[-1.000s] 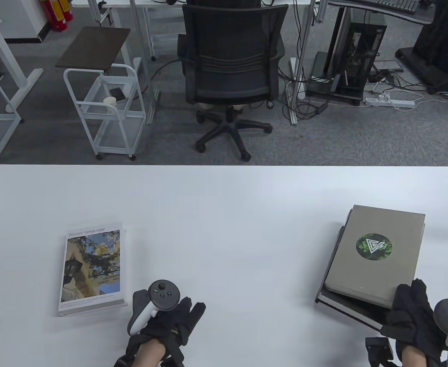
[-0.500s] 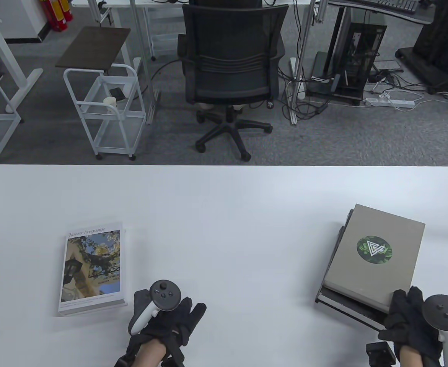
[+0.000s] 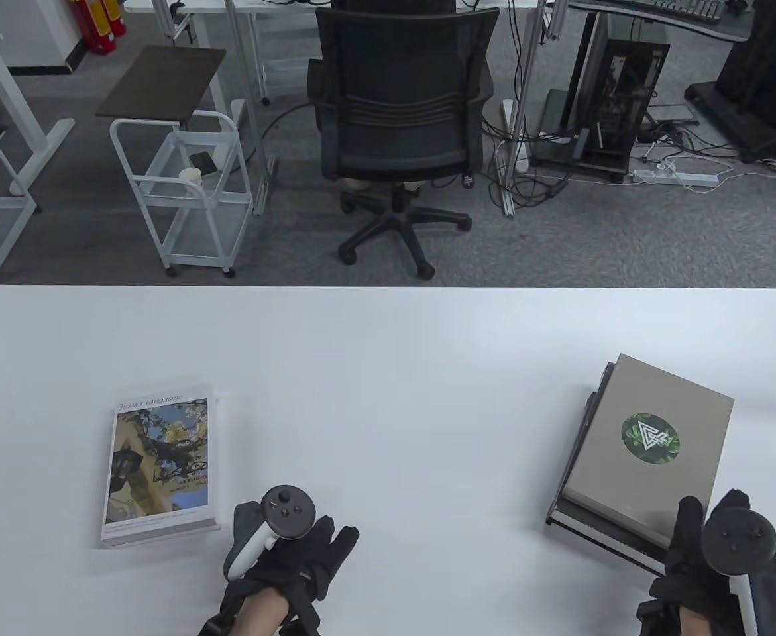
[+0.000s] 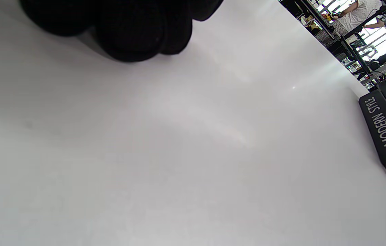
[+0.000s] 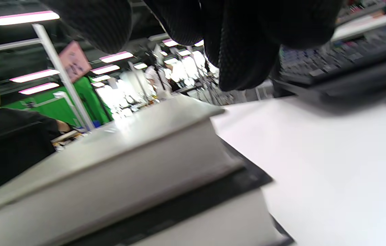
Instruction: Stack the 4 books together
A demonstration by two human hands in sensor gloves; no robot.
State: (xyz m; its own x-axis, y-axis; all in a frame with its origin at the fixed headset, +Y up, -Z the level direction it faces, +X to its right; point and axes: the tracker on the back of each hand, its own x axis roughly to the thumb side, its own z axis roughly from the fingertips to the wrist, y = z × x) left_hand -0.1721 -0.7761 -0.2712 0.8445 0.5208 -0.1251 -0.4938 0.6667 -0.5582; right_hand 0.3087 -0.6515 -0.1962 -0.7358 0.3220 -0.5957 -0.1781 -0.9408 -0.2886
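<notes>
On the white table, at this moment:
Left hand: lies flat on the table near the front edge, fingers spread, holding nothing.
Picture book: lies flat just left of the left hand, apart from it, cover up.
Grey book: tops the pile at the right, skewed against the books under it.
Black books: lie under the grey one; one spine reads "MODERN STYLE".
Right hand: at the pile's near right corner, fingers reaching onto the grey cover; whether it grips the book cannot be told.
</notes>
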